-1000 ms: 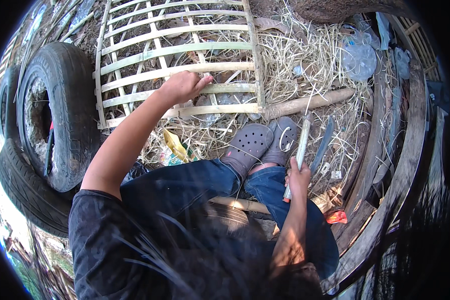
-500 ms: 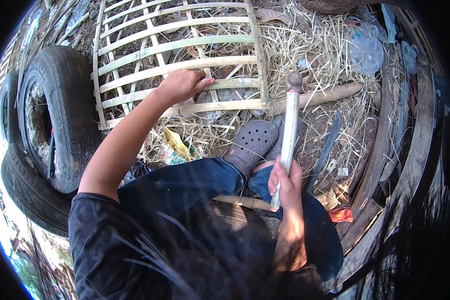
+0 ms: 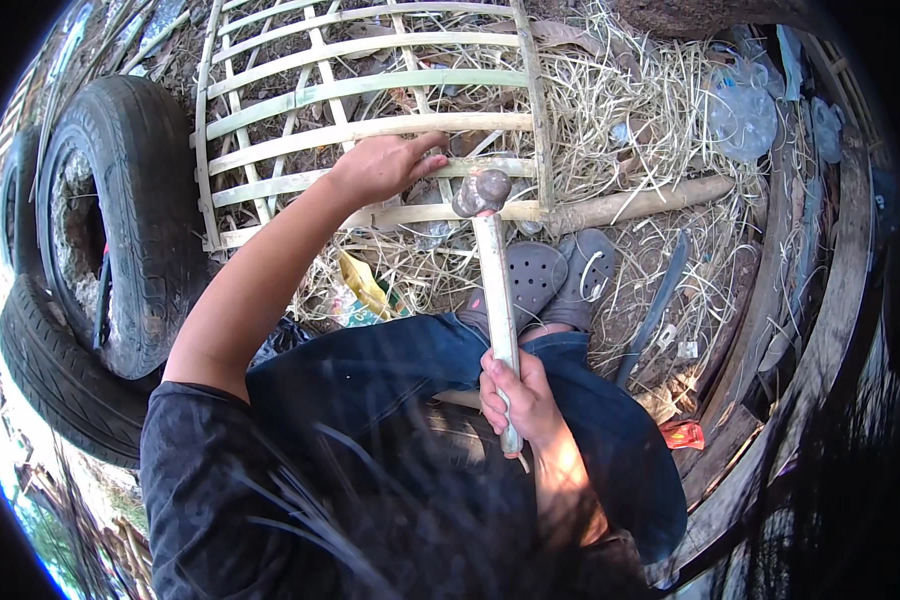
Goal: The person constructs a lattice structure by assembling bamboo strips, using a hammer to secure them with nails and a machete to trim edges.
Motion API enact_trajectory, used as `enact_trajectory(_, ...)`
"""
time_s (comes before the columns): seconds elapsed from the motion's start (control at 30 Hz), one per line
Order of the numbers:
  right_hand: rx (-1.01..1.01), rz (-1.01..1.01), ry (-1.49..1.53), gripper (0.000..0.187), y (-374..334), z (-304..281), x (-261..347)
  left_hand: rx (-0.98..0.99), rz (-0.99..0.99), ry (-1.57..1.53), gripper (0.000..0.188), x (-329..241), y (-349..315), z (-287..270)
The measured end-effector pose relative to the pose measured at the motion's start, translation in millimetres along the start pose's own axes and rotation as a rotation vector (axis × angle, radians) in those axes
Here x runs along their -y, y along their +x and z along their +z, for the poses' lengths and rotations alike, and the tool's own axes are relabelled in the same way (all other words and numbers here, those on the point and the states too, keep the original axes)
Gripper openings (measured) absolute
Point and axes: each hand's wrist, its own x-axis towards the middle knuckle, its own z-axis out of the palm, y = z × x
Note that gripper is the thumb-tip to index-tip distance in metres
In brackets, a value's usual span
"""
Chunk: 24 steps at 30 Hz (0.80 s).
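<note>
A woven bamboo lattice of pale split strips lies on the ground ahead of me. My left hand is closed at its near part, the thumb and fingers bent over the strips; what lies under the palm is hidden. In my right hand is a hammer, gripped low on its whitish handle. The hammer's rounded, dark metal head points away from me. In this view it overlaps the lattice's near right corner; whether they touch I cannot tell.
Two old tyres stand and lean at the left. A long dark blade lies to the right of my clogs. A thick pole extends right from the lattice corner, among bamboo shavings. Planks border the right side.
The hammer has swung left, its head now over the lattice's near right corner. My right hand has moved left and slightly nearer. My left hand stays at the lattice, its fingers slightly shifted.
</note>
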Motion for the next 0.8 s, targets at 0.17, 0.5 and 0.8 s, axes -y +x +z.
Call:
enact_trajectory(0.17,-0.025,0.068,-0.067,0.024,4.6,1.5,4.3,0.094,0.018,-0.104,0.043,7.3,2.2,-1.1)
enact_trajectory(0.5,0.007,0.067,-0.137,0.031,6.1,-1.5,6.9,0.137,0.043,-0.146,0.046,3.1,6.9,-6.8)
enact_trajectory(0.8,-0.187,0.045,-0.197,0.022,8.7,-6.7,-3.4,-0.061,0.044,-0.082,0.041,-2.0,4.2,8.0)
